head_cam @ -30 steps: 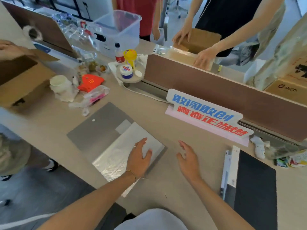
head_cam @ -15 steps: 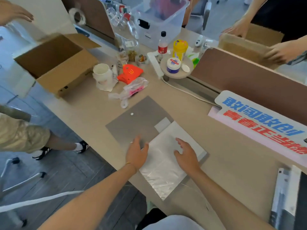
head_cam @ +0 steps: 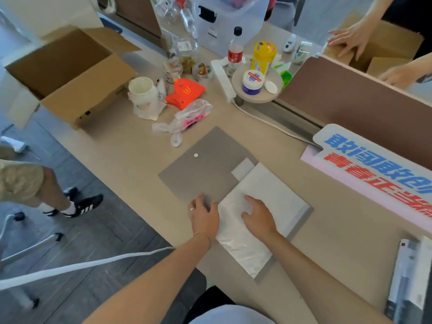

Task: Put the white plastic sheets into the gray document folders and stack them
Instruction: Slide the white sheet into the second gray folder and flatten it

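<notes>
A gray document folder (head_cam: 205, 167) with a white snap button lies flat on the beige table, its flap folded out to the far left. White plastic sheets (head_cam: 273, 197) lie in a stack on its near right half, the near corner shiny and overhanging. My left hand (head_cam: 204, 216) rests palm down on the gray surface at the sheets' left edge, fingers apart. Flat on top of the sheets lies my right hand (head_cam: 258, 215), fingers spread. Neither hand grips anything.
An open cardboard box (head_cam: 67, 73) stands at the far left. A white cup (head_cam: 142, 90), red pouch (head_cam: 184, 92), plastic bags, bottles and a round stand (head_cam: 257, 87) crowd the back. A brown divider with a printed sign (head_cam: 378, 167) runs along the right. Other people's hands and legs are nearby.
My right hand moved left from the bare table onto the white sheets. My left hand slid off the sheets to the gray folder at their left edge. The view swung left.
</notes>
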Available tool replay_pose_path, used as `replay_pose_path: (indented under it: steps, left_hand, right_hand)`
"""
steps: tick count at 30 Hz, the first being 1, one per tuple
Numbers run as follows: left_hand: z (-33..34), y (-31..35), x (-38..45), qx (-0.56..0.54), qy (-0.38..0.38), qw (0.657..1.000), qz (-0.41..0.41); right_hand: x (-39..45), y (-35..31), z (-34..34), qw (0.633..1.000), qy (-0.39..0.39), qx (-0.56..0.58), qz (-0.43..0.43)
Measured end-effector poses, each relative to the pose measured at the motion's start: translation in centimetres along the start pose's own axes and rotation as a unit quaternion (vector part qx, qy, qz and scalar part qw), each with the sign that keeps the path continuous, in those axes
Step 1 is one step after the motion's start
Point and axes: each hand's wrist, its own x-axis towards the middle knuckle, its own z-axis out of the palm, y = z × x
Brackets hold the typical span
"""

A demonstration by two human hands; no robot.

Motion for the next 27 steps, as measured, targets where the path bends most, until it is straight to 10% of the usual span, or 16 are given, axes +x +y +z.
replay_pose_path:
  steps: [9, 18, 27]
  left_hand:
    - [3.4, -0.8, -3.9, 0.038, -0.117, 0.992, 0.040]
    - [-1.3, 1.8, 7.5, 0.210, 0.036, 0.974, 0.071]
    - [-0.5, 1.4, 9.5, 0.297, -0.024, 0.954, 0.040]
  right_hand:
    - [0.4, 0.8, -0.3, 0.996, 0.034, -0.077, -0.022]
    - [0.5, 2.5, -0.1, 0.988, -0.037, -0.150, 0.007]
    - [0.4, 2.1, -0.5, 0.991, -0.052, -0.120, 0.012]
